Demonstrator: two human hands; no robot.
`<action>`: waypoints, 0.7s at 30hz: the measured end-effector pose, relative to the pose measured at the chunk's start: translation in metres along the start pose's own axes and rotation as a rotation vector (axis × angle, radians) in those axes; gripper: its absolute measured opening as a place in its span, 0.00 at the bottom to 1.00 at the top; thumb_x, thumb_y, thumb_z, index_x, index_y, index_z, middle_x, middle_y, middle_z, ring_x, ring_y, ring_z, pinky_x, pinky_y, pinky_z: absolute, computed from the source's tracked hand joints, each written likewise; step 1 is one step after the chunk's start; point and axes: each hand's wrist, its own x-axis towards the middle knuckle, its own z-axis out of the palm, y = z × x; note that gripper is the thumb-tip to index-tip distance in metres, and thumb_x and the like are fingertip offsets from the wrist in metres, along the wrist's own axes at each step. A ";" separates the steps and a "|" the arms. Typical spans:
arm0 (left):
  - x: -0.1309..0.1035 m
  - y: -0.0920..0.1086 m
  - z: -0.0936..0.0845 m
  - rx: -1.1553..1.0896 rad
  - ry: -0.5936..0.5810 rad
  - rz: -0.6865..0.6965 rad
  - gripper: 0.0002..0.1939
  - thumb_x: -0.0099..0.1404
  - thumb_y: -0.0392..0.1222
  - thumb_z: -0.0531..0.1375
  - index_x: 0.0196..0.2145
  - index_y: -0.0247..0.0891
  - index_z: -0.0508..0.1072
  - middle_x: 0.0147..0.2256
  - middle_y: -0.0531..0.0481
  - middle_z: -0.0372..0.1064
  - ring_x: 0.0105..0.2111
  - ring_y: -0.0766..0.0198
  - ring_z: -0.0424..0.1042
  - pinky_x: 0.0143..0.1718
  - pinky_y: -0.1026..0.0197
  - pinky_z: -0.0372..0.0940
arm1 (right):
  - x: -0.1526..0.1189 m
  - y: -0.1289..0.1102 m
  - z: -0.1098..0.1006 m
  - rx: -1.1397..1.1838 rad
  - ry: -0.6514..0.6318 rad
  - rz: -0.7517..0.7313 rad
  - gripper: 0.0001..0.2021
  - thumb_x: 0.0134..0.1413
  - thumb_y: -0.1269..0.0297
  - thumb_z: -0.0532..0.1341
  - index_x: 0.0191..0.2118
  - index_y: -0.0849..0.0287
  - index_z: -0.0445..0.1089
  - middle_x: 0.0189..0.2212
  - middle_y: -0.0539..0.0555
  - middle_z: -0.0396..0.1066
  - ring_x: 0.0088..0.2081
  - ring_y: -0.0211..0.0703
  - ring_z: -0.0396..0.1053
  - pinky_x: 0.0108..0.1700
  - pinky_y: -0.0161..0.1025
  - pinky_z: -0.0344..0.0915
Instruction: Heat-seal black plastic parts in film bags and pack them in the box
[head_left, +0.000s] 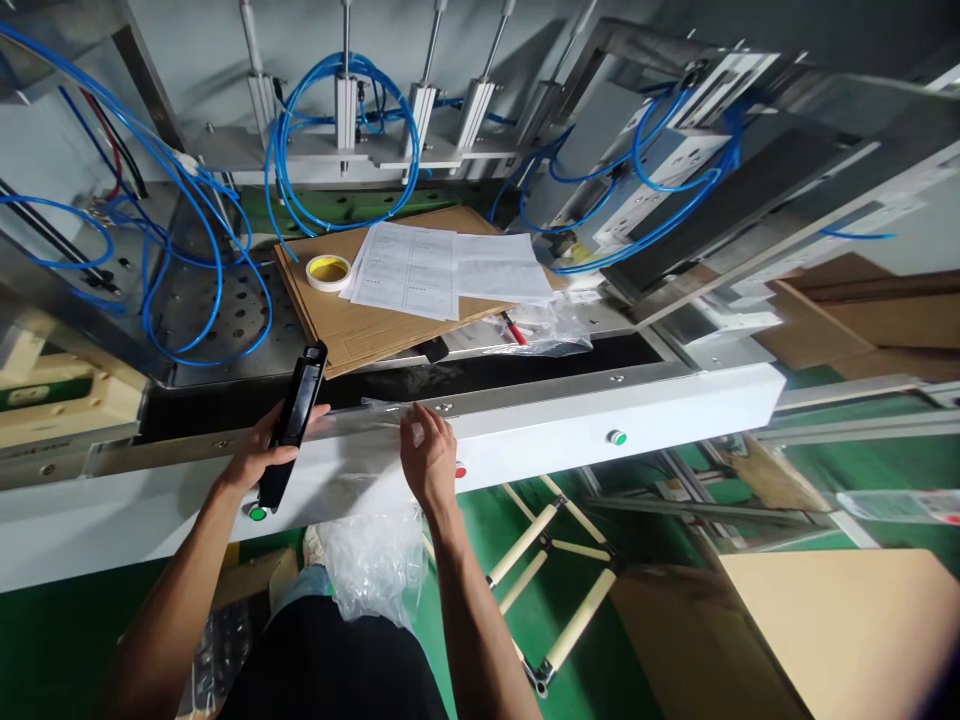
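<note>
My left hand grips a long black object with a glossy dark panel, held tilted over the machine's front rail; its exact kind I cannot make out. To the right of it, my right hand pinches the upper edge of a clear plastic bag. The thin bag stretches across the white front rail between my hands and hangs down in front of my legs. Part of its edge is hard to see against the white surface.
Behind the rail, cardboard sheets carry printed papers and a tape roll. A red-handled tool lies by loose plastic. Blue air hoses loop around the machine. A cardboard box stands at lower right.
</note>
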 end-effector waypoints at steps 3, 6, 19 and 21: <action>-0.001 0.005 0.002 0.094 -0.045 -0.047 0.39 0.60 0.45 0.72 0.67 0.44 0.68 0.66 0.37 0.68 0.66 0.35 0.66 0.72 0.32 0.47 | 0.010 -0.011 -0.006 0.198 0.055 0.007 0.14 0.62 0.58 0.63 0.48 0.57 0.80 0.49 0.62 0.81 0.51 0.55 0.77 0.58 0.56 0.71; 0.000 0.011 0.006 0.154 -0.054 -0.059 0.40 0.59 0.45 0.72 0.67 0.45 0.68 0.66 0.37 0.68 0.66 0.35 0.66 0.71 0.34 0.50 | 0.021 -0.010 -0.017 0.541 0.088 0.192 0.18 0.52 0.56 0.70 0.48 0.58 0.80 0.47 0.59 0.82 0.48 0.53 0.78 0.54 0.52 0.74; 0.002 0.014 0.004 0.165 -0.096 -0.102 0.37 0.58 0.48 0.74 0.63 0.44 0.72 0.63 0.36 0.71 0.64 0.34 0.68 0.69 0.33 0.53 | 0.051 -0.044 -0.010 -0.168 -0.152 -0.246 0.13 0.64 0.55 0.65 0.48 0.53 0.81 0.48 0.60 0.81 0.50 0.56 0.74 0.54 0.50 0.68; 0.001 0.014 0.004 0.165 -0.105 -0.104 0.37 0.59 0.47 0.73 0.64 0.44 0.71 0.65 0.36 0.69 0.65 0.34 0.67 0.70 0.33 0.51 | 0.065 -0.046 0.001 -0.184 -0.285 -0.148 0.10 0.66 0.57 0.64 0.42 0.53 0.82 0.42 0.58 0.83 0.44 0.53 0.77 0.46 0.43 0.68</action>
